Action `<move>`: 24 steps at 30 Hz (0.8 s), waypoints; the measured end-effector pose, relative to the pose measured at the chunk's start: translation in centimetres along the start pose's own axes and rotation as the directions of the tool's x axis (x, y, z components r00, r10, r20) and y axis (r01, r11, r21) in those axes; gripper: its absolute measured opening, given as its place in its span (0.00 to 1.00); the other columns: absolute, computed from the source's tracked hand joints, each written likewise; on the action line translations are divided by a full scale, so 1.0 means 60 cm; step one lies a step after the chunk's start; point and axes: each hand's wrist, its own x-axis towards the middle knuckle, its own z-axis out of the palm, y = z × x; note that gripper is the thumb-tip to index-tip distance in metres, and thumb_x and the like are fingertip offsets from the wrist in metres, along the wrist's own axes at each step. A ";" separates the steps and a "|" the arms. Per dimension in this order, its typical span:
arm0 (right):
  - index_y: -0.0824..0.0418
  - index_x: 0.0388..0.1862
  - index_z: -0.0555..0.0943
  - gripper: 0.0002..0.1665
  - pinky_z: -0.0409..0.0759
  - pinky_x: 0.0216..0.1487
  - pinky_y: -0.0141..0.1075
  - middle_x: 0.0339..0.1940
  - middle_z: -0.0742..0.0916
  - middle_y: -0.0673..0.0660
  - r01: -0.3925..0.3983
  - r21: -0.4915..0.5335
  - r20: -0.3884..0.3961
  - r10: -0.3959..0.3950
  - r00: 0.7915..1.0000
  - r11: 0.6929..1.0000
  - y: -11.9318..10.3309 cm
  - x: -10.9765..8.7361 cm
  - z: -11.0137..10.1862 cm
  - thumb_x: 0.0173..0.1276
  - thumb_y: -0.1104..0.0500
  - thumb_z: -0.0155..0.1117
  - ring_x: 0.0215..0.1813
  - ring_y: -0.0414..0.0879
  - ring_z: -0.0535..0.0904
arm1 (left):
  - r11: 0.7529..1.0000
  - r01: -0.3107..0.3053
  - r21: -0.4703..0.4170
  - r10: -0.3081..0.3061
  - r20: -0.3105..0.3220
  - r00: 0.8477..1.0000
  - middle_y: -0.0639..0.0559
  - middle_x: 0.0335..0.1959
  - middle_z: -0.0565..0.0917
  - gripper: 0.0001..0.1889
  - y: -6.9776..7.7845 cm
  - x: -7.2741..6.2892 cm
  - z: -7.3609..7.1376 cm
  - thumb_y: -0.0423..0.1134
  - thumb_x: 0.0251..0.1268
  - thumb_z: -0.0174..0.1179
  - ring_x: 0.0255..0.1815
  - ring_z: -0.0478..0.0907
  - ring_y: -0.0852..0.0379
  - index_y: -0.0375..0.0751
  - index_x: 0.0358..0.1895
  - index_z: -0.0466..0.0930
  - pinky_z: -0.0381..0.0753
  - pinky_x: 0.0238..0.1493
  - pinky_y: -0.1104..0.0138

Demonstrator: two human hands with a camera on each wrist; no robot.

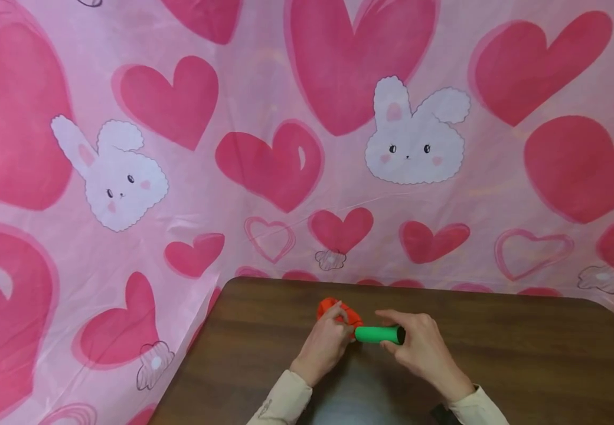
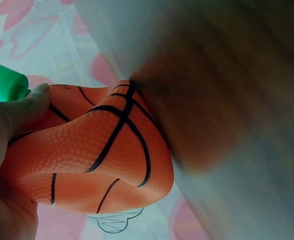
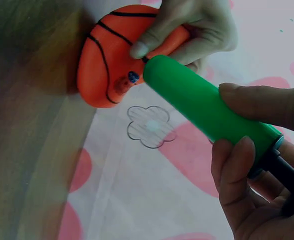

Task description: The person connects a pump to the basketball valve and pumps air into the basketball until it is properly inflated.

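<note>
A dented, partly deflated orange toy basketball (image 1: pixel 327 306) with black lines is over the dark table. My left hand (image 1: pixel 324 342) pinches it between thumb and fingers; in the left wrist view the ball (image 2: pixel 92 145) looks creased and sagging. My right hand (image 1: pixel 424 348) grips the rear of a green hand pump (image 1: pixel 375 334), thumb on one side and fingers on the other. The pump's front end meets the ball beside my left thumb, as the right wrist view shows. A black plunger rod (image 3: pixel 284 172) sticks out behind the green barrel (image 3: pixel 197 100). A small dark blue mark (image 3: pixel 133 77) shows on the ball.
The brown wood-grain table (image 1: pixel 525 342) has rounded far corners. Behind and to the left of it hangs a pink cloth (image 1: pixel 264 71) printed with hearts and white rabbits, close to the table's edge.
</note>
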 end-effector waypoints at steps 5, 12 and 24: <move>0.51 0.52 0.90 0.34 0.76 0.33 0.30 0.35 0.94 0.46 -0.048 0.045 0.016 0.047 0.999 0.998 0.010 0.005 -0.001 0.42 0.64 0.90 0.31 0.35 0.82 | 1.000 0.023 0.003 -0.023 0.008 1.000 0.62 0.22 0.87 0.05 -0.001 0.000 -0.002 0.42 0.55 0.80 0.45 0.79 0.61 0.50 0.32 0.94 0.72 0.77 0.61; 0.54 0.56 0.86 0.37 0.79 0.36 0.30 0.35 0.94 0.47 -0.115 0.112 0.043 0.111 0.993 0.987 0.031 0.008 -0.011 0.44 0.62 0.89 0.34 0.36 0.85 | 0.999 0.048 0.001 -0.048 -0.032 0.998 0.62 0.28 0.90 0.09 -0.002 0.001 -0.002 0.44 0.51 0.83 0.45 0.80 0.61 0.51 0.33 0.92 0.74 0.77 0.59; 0.52 0.40 0.87 0.21 0.80 0.30 0.29 0.30 0.88 0.44 -0.099 0.199 0.046 0.091 0.995 0.975 0.044 0.008 -0.058 0.49 0.61 0.87 0.28 0.30 0.77 | 0.993 0.096 -0.070 -0.096 -0.003 0.995 0.60 0.34 0.93 0.13 -0.014 0.000 -0.003 0.46 0.53 0.82 0.48 0.82 0.60 0.48 0.40 0.93 0.73 0.77 0.56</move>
